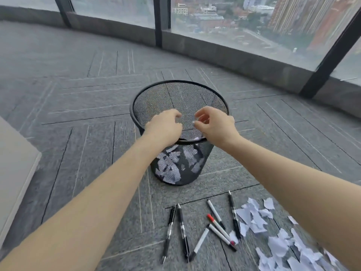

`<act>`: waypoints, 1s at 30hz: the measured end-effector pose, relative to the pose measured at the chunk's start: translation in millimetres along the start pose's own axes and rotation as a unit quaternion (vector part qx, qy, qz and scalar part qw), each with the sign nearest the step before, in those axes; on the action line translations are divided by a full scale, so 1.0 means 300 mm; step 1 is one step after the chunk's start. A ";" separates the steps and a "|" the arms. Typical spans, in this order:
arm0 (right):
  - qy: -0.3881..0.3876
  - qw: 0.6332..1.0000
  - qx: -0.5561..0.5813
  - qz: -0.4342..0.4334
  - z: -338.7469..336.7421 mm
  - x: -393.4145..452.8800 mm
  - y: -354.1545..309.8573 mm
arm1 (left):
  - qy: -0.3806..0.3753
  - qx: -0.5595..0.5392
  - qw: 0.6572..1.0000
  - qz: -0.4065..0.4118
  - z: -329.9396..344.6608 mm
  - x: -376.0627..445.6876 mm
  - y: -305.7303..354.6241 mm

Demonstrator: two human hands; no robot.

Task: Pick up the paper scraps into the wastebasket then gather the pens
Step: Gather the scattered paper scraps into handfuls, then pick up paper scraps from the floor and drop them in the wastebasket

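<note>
A black mesh wastebasket stands on the grey carpet, and white paper scraps show through its mesh. My left hand and my right hand hover side by side over its opening, fingers loosely curled, and I see no paper in either. One pale scrap lies just inside the near rim. A heap of torn paper scraps covers the floor at the lower right, partly under my right forearm. Several pens, black and white, one with a red cap, lie scattered in front of the basket.
A beige cushioned edge runs along the left side. Behind the basket a low grey ledge curves under tall windows with dark frames. Grey carpet tiles spread to the left and behind.
</note>
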State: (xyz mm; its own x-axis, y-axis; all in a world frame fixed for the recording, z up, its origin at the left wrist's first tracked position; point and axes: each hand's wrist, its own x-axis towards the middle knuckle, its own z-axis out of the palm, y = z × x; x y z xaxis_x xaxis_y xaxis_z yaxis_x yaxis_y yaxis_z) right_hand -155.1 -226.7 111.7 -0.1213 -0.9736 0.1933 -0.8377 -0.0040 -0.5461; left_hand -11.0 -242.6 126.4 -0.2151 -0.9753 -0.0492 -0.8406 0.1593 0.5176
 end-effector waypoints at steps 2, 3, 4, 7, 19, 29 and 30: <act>0.021 1.000 0.016 0.004 -0.005 -0.013 0.017 | 0.045 -0.046 0.998 0.026 0.016 -0.011 0.014; 0.033 0.999 0.027 0.007 -0.006 -0.022 0.026 | 0.070 -0.071 0.994 0.038 0.026 -0.016 0.022; 0.045 0.998 0.051 0.008 -0.007 -0.034 0.036 | 0.100 -0.091 0.989 0.055 0.037 -0.023 0.035; 0.112 0.978 0.174 0.025 -0.030 -0.103 0.066 | 0.187 -0.125 0.966 0.127 0.080 -0.057 0.090; -0.139 0.939 0.030 0.312 0.090 -0.902 0.602 | -0.231 0.090 0.928 0.279 0.701 -0.256 0.090; -0.158 0.925 -0.005 0.345 0.145 -1.135 0.602 | -0.207 0.300 0.899 0.243 0.925 -0.337 0.077; -0.144 0.925 -0.001 0.352 0.156 -1.138 0.596 | -0.214 0.288 0.904 0.231 0.938 -0.337 0.085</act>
State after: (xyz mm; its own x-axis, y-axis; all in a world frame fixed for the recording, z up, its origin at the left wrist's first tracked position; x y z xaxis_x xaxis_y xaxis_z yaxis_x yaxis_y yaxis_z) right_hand -238.6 94.2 -90.1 -0.4908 -0.7549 -0.4350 -0.6056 0.6545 -0.4525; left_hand -150.6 -97.0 -95.7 -0.6782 -0.6560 -0.3313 -0.7052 0.7077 0.0423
